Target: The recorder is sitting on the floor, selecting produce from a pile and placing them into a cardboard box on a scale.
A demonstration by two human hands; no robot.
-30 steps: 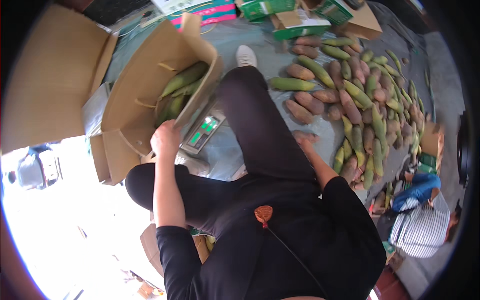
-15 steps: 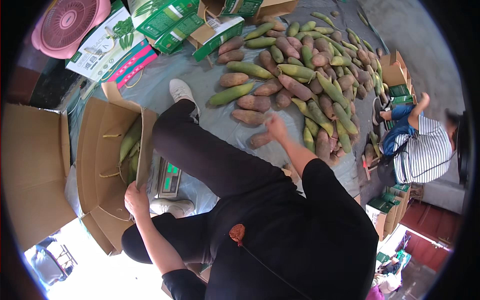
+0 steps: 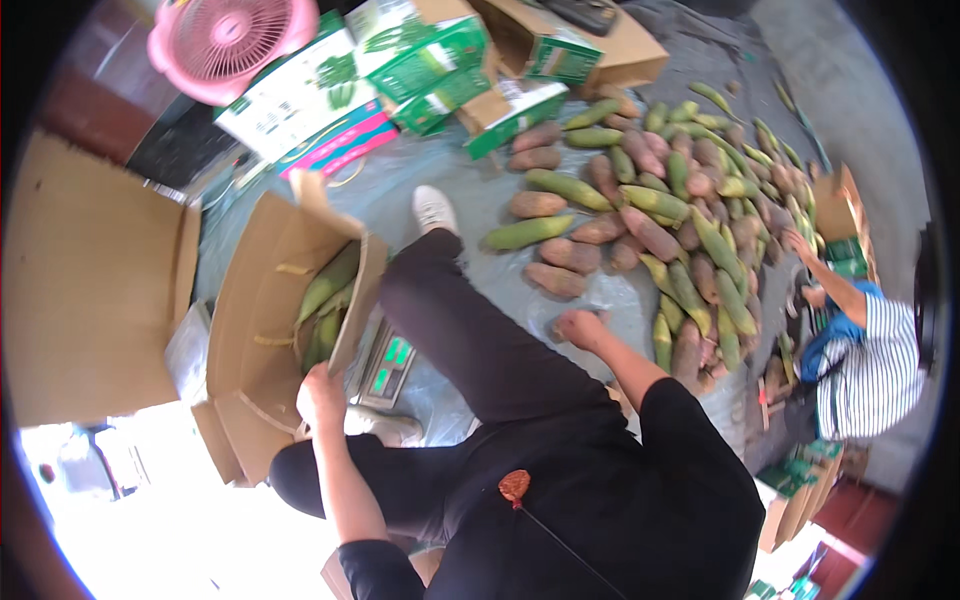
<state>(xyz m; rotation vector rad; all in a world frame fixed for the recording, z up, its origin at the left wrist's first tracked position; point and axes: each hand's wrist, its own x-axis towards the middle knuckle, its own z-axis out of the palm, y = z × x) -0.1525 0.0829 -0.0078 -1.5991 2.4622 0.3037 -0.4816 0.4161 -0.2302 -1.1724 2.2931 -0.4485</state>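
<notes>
My left hand (image 3: 322,398) is closed on the near edge of an open cardboard box (image 3: 235,350). Several long green radishes (image 3: 328,290) lie inside the box against its right wall. My right hand (image 3: 590,328) reaches to the floor sheet, its fingers round a reddish-brown radish (image 3: 566,324) that it mostly hides. Beyond that hand spreads a big pile of green and reddish-brown radishes (image 3: 650,205). Beside the box, near my shoe, a scale (image 3: 388,368) shows a lit green display.
Green and white printed boxes (image 3: 425,75) and a pink fan (image 3: 232,45) stand at the far left. A large cardboard box (image 3: 90,290) is at the left edge. At right, a person in a striped shirt (image 3: 875,365) reaches toward the pile beside more boxes (image 3: 800,490).
My view has shifted, so the scene sits further right and lower. My right hand has come down onto the nearest loose radish. The other person's arm now reaches to the pile.
</notes>
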